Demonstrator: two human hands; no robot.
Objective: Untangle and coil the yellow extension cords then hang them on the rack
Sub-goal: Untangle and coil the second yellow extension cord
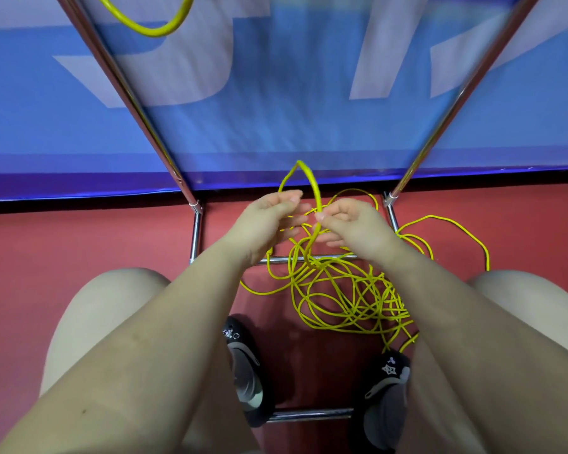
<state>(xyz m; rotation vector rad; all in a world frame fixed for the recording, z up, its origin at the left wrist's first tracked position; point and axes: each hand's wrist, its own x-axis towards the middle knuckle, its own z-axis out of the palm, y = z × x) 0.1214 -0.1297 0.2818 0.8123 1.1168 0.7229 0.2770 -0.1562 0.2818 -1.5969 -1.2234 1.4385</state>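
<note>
Looking down past both knees to the red floor (95,237). Tangled yellow cord (341,290) lies heaped on the floor between the chrome rack's (195,231) lower bars, strands spilling toward the right foot. My left hand (263,224) pinches a strand at thumb and fingertips; my right hand (351,224) pinches the same raised loop (310,181), which arches up between them against the blue banner (276,126). A second yellow cord loop (151,27) hangs at the top left beside the rack's slanted pole. Black shoes (243,368) sit near the front bar.
</note>
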